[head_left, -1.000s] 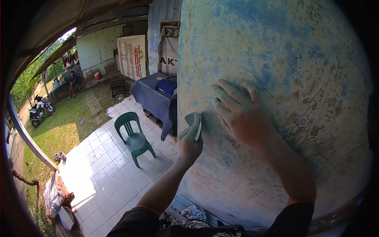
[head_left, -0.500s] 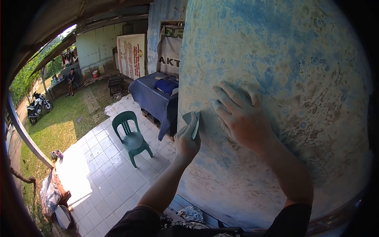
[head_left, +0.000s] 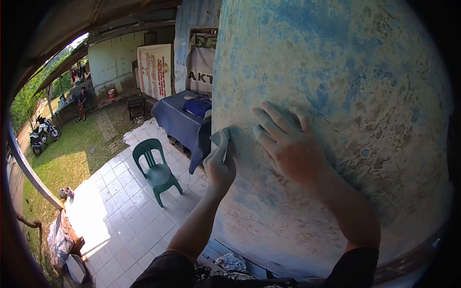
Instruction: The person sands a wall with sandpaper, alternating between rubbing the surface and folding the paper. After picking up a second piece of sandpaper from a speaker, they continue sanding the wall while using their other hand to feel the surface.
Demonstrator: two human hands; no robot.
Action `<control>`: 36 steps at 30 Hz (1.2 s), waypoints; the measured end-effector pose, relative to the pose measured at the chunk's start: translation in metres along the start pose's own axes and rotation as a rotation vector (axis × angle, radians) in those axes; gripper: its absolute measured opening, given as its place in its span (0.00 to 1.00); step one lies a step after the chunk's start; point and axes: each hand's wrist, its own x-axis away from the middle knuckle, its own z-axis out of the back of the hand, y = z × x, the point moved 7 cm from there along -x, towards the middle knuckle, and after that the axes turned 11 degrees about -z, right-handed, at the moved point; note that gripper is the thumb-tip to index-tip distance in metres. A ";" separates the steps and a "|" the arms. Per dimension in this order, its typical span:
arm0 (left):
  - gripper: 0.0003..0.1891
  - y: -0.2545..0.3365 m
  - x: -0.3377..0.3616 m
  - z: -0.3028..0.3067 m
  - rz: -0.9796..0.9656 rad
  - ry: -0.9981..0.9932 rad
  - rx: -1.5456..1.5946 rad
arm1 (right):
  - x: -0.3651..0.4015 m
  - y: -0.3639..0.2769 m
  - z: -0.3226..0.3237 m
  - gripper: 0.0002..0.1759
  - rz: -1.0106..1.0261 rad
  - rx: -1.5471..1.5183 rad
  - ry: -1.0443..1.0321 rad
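Note:
A mottled wall (head_left: 297, 211) with worn blue and pale paint fills the right side of the head view. At its left edge, my left hand (head_left: 221, 165) is closed on a folded piece of grey-green sandpaper (head_left: 219, 139), pinched under the thumb near the wall's corner. Whether the sandpaper touches the wall is hard to tell. My right hand (head_left: 290, 144) lies on the wall with its fingers spread and nothing held. Pale dust coats the fingers of both hands.
A green plastic chair (head_left: 158, 175) stands on the white tiled floor (head_left: 129, 216). Behind it is a table with a dark blue cover (head_left: 177, 117). Crumpled cloth (head_left: 230, 262) lies low by the wall. Farther off are a motorcycle (head_left: 43, 134) and a person (head_left: 82, 103).
My left hand has shifted slightly left and up with the sandpaper. My right hand stays on nearly the same patch of wall. The distant person now stands more upright.

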 end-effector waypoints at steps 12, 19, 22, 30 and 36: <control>0.22 -0.003 -0.001 0.008 0.013 0.029 -0.014 | 0.000 -0.002 -0.001 0.11 -0.006 -0.002 -0.020; 0.24 0.005 0.010 0.008 -0.076 0.051 -0.016 | 0.001 -0.004 -0.003 0.10 0.002 -0.012 -0.038; 0.25 -0.006 0.026 0.008 -0.040 -0.005 -0.029 | 0.002 -0.004 -0.004 0.11 0.017 -0.006 -0.053; 0.20 -0.001 0.003 0.005 0.021 0.067 0.023 | 0.003 -0.007 -0.006 0.12 0.030 -0.001 -0.072; 0.21 -0.014 0.013 0.005 0.189 0.010 0.049 | 0.002 -0.008 -0.008 0.12 0.037 0.016 -0.075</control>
